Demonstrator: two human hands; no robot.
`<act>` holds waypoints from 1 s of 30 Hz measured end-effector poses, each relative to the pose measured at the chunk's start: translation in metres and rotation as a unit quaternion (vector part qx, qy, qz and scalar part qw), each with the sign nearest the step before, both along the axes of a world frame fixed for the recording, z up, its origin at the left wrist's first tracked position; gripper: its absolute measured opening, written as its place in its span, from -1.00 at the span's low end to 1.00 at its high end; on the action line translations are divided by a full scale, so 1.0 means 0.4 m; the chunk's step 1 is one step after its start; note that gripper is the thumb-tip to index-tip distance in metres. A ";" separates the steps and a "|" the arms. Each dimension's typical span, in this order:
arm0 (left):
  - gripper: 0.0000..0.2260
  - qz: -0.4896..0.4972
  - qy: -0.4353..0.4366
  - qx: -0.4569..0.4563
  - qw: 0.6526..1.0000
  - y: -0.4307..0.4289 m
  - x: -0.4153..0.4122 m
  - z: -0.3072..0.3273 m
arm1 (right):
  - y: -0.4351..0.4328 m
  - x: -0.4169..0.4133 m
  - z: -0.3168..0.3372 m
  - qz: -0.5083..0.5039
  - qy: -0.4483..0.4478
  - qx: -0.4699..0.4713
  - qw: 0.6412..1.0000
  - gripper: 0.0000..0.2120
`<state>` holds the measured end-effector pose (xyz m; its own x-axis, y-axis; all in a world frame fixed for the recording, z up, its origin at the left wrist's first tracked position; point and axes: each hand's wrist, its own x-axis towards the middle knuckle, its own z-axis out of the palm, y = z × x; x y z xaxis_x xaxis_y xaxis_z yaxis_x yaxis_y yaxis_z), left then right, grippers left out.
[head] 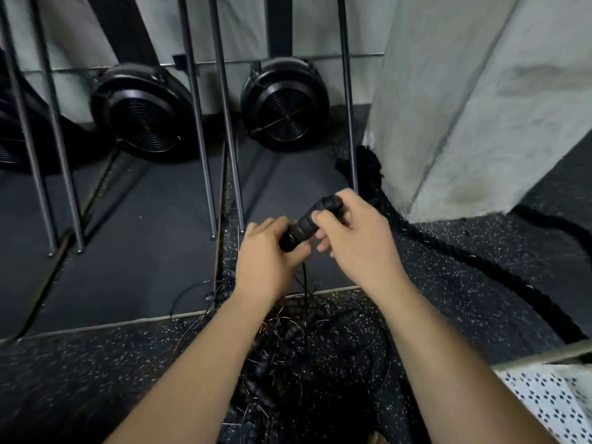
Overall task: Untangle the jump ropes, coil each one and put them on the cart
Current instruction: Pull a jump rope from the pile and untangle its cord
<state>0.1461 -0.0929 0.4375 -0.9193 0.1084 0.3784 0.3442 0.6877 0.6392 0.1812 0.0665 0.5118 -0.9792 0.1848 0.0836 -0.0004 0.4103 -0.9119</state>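
The left hand (266, 257) has its grip clenched round the lower end of a black ribbed jump-rope handle (302, 227), and the right hand (355, 241) pinches its upper part. A thin black cord (304, 277) hangs from the handle down to the tangled pile of black jump ropes (298, 354) on the speckled black rubber floor (448, 299).

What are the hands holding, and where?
A black jump rope handle: left hand grips its lower end, right hand pinches its upper part.
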 end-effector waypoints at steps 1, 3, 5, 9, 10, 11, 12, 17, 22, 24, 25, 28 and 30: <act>-0.82 0.005 0.005 0.011 1.000 -0.014 0.012 0.018 | -0.012 0.009 0.023 -0.006 0.005 -0.007 1.000 -0.93; -0.79 0.023 0.000 0.022 0.999 -0.042 0.034 0.041 | -0.027 0.026 0.060 -0.029 0.013 -0.039 0.999 -0.92; -0.82 0.049 -0.028 0.045 0.997 -0.063 0.057 0.054 | -0.028 0.040 0.086 -0.062 0.015 -0.100 0.993 -0.92; -0.94 0.031 -0.144 0.146 0.978 -0.091 0.092 0.032 | -0.029 0.059 0.105 -0.088 0.008 -0.202 0.975 -0.93; -0.91 0.017 -0.167 0.157 0.973 -0.096 0.092 0.019 | -0.030 0.058 0.101 -0.092 0.005 -0.225 0.970 -0.93; -0.86 0.007 -0.189 0.163 0.968 -0.102 0.087 0.005 | -0.028 0.055 0.095 -0.099 0.001 -0.257 0.961 -0.93; -0.81 -0.003 -0.213 0.171 0.962 -0.107 0.079 -0.007 | -0.025 0.052 0.090 -0.107 -0.005 -0.300 0.948 -0.93; -0.77 -0.061 -0.288 0.143 0.945 -0.095 0.043 -0.038 | -0.004 0.038 0.053 -0.098 -0.036 -0.516 0.851 -0.83; -0.77 -0.056 -0.249 0.152 0.955 -0.085 0.017 -0.042 | -0.014 0.049 0.012 -0.038 -0.115 -0.500 0.858 -0.86; -0.79 -0.027 -0.212 0.194 0.957 -0.090 0.015 -0.015 | -0.027 0.057 -0.009 0.032 -0.183 -0.338 0.923 -0.83; -0.80 -0.021 -0.204 0.226 0.952 -0.091 0.016 -0.001 | -0.036 0.060 -0.019 0.066 -0.208 -0.245 0.945 -0.72; -0.81 -0.044 -0.199 0.270 0.941 -0.089 0.023 0.040 | -0.073 0.062 -0.048 0.099 -0.231 -0.125 0.960 -0.42; -0.81 -0.081 -0.202 0.300 0.929 -0.077 0.034 0.067 | -0.093 0.058 -0.062 0.070 -0.215 -0.151 0.962 -0.55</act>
